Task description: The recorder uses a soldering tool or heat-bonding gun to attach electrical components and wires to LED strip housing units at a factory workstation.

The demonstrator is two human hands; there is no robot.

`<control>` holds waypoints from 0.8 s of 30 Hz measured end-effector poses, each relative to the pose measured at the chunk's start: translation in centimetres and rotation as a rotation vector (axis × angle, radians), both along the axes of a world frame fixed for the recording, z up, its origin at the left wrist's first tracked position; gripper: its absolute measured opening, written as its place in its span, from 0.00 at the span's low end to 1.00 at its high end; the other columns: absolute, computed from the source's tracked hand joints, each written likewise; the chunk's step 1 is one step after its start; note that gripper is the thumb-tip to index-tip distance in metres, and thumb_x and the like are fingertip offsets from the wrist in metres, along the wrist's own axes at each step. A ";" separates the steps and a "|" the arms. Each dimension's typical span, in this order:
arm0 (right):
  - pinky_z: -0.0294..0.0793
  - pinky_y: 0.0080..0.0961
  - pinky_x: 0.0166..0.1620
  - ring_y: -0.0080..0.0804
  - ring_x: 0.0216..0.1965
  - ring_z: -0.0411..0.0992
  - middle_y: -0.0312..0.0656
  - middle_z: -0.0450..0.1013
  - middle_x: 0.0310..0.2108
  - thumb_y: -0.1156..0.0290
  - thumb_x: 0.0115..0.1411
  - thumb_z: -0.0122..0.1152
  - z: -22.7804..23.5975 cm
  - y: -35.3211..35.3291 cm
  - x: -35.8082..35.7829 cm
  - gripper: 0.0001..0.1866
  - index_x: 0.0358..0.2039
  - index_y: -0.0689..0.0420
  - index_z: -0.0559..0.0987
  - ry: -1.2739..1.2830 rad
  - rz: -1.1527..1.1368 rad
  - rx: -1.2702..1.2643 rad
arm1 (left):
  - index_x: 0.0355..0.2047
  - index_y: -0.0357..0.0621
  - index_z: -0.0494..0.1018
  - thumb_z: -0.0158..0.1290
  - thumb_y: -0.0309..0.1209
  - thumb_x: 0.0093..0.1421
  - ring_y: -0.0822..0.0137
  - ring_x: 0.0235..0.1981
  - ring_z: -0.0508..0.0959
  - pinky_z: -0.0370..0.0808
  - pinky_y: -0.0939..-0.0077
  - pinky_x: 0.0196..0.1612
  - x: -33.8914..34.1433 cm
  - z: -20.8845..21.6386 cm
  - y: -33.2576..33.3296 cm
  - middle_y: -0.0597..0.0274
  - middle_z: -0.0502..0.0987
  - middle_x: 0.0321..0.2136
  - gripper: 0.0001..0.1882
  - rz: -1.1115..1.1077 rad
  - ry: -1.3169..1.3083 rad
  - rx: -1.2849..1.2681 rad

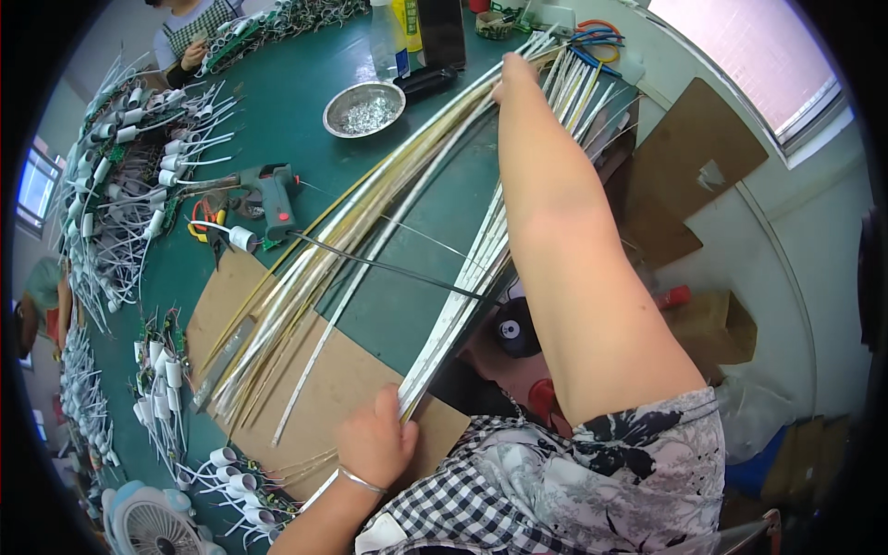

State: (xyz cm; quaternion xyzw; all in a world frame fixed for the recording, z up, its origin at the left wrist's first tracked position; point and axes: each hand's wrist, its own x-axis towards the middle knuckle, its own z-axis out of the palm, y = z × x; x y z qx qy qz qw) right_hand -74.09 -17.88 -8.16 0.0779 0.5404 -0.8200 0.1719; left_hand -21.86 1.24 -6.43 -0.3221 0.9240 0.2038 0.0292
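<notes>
My left hand (377, 437), with a bangle at its wrist, is closed on the near end of a bundle of long thin white strips (449, 319) along the table's edge. My right arm reaches far across the table. There my right hand (516, 76) is closed around the far end of the long strips, its fingertips partly hidden. To the left, a looser spread of white and yellowish strips (342, 236) fans from that far end toward a brown cardboard sheet (347, 375). A dark cord (388, 268) crosses over the strips.
A glue gun (273, 199) and orange-handled scissors (208, 220) lie left, below a metal bowl (363, 109) of shiny bits. Wired white lamp parts (120, 194) pile along the left. A fan (157, 518) stands near left, cardboard boxes (712, 328) right. Another person (194, 32) works far left.
</notes>
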 end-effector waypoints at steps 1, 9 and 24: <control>0.74 0.43 0.45 0.48 0.48 0.70 0.54 0.69 0.48 0.68 0.58 0.54 1.0 0.7 0.5 0.24 0.53 0.64 0.65 -0.049 0.032 -0.155 | 0.44 0.41 0.65 0.56 0.32 0.48 0.48 0.22 0.76 0.73 0.54 0.25 0.1 -0.2 0.0 0.50 0.74 0.21 0.23 -0.004 0.023 0.005; 0.73 0.39 0.42 0.46 0.38 0.74 0.49 0.75 0.39 0.65 0.57 0.53 2.0 5.7 -0.2 0.16 0.41 0.64 0.74 0.787 0.598 1.046 | 0.45 0.40 0.65 0.56 0.31 0.47 0.48 0.22 0.76 0.73 0.55 0.26 0.7 -0.4 0.1 0.49 0.74 0.23 0.24 0.028 0.052 0.045; 0.56 0.42 0.63 0.44 0.65 0.56 0.47 0.61 0.63 0.56 0.61 0.45 2.9 7.0 1.7 0.29 0.62 0.52 0.66 0.740 0.677 1.651 | 0.46 0.41 0.66 0.55 0.30 0.46 0.46 0.25 0.75 0.71 0.52 0.28 0.4 -0.5 0.0 0.49 0.74 0.28 0.24 0.021 0.006 0.034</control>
